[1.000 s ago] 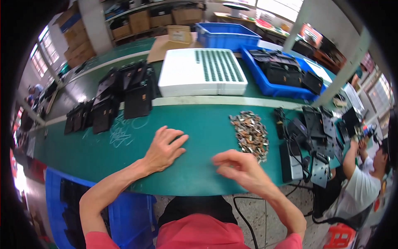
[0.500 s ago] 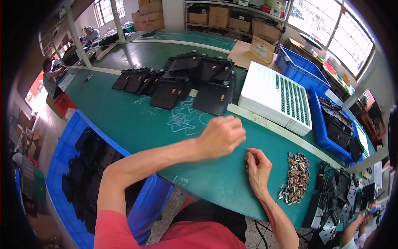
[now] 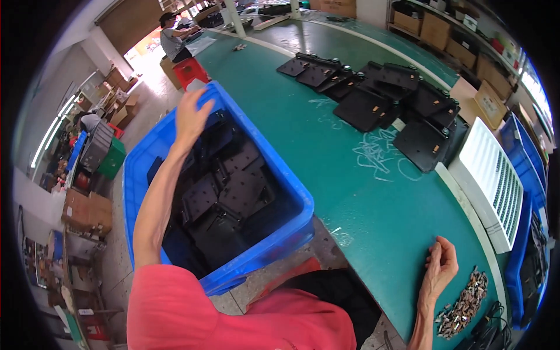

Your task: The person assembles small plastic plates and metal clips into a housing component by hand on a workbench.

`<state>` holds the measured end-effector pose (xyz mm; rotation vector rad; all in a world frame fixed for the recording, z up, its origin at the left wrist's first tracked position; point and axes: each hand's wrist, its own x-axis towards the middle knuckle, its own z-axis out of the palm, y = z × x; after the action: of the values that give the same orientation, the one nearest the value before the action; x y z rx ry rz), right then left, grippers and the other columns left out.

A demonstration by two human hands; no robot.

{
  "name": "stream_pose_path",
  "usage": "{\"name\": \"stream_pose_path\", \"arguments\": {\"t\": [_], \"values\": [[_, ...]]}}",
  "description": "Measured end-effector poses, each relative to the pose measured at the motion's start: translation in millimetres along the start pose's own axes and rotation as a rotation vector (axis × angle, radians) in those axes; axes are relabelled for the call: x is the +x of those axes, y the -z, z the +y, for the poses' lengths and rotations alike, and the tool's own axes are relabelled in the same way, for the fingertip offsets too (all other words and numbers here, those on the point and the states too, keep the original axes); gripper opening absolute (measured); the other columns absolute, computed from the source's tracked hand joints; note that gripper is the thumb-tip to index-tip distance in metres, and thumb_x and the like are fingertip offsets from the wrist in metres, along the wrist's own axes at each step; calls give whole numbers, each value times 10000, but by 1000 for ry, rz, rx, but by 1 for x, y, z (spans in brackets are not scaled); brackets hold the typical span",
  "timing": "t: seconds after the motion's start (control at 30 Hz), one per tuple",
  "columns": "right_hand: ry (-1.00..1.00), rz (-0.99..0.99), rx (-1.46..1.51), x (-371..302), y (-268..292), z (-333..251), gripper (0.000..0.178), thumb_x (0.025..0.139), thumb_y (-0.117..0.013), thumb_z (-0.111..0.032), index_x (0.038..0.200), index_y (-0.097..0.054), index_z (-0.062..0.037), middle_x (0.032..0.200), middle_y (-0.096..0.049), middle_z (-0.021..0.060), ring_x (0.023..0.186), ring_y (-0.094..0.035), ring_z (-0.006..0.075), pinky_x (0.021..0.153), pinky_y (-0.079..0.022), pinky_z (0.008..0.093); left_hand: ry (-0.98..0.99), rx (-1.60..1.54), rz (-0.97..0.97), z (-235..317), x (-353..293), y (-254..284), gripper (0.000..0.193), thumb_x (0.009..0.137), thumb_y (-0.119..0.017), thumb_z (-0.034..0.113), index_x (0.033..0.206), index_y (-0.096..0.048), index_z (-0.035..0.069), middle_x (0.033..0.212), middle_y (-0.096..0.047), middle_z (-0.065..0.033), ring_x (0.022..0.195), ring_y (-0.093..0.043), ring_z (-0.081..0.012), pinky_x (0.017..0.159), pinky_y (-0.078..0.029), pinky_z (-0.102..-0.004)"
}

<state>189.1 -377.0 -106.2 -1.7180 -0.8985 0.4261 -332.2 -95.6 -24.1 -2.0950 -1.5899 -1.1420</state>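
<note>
My left hand (image 3: 192, 116) reaches over the far end of a large blue bin (image 3: 296, 192). Its thumb stands apart from the fingers and nothing shows in its grasp. Inside the bin lie several flat black plates (image 3: 239, 189) with small holes, stacked loosely at odd angles. On the green table my right hand (image 3: 442, 265) rests with its fingers curled together; whatever they hold, if anything, is too small to make out. Close beside that hand is a heap of small metal and brown parts (image 3: 465, 306).
Black plate assemblies (image 3: 364, 108) lie in overlapping rows on the green table (image 3: 280, 122). A white tray with rows of holes (image 3: 487, 175) stands at the right, beside blue bins (image 3: 525, 262). Black cables (image 3: 493, 326) lie near the front. A person (image 3: 175, 41) sits at the far left.
My left hand has swung from above the table leftward to the bin, and its closed fingers have opened. The view has turned left. My right hand stays near the small parts.
</note>
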Motion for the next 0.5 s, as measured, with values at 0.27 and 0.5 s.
{"name": "stream_pose_path", "arguments": {"t": [0.27,0.5], "values": [[-7,-24,-44,-1,1,7,200,969,-591,-179,1068,-668,-22,774,-597,-11,642,-492,45,546,-384,194,669,390,-340,-133,-160,73,682,776,-701,368,1355,-540,46,1297,-528,-291,1185,-521,-447,1020,-415,-456],[19,-18,-88,-2,2,6,208,974,-582,-174,1079,-664,-13,774,-589,-13,647,-489,44,548,-382,189,874,319,-402,-153,-179,65,814,782,-718,434,1460,-420,97,1514,-329,-237,1389,-324,-406,1093,-294,-579]]}}
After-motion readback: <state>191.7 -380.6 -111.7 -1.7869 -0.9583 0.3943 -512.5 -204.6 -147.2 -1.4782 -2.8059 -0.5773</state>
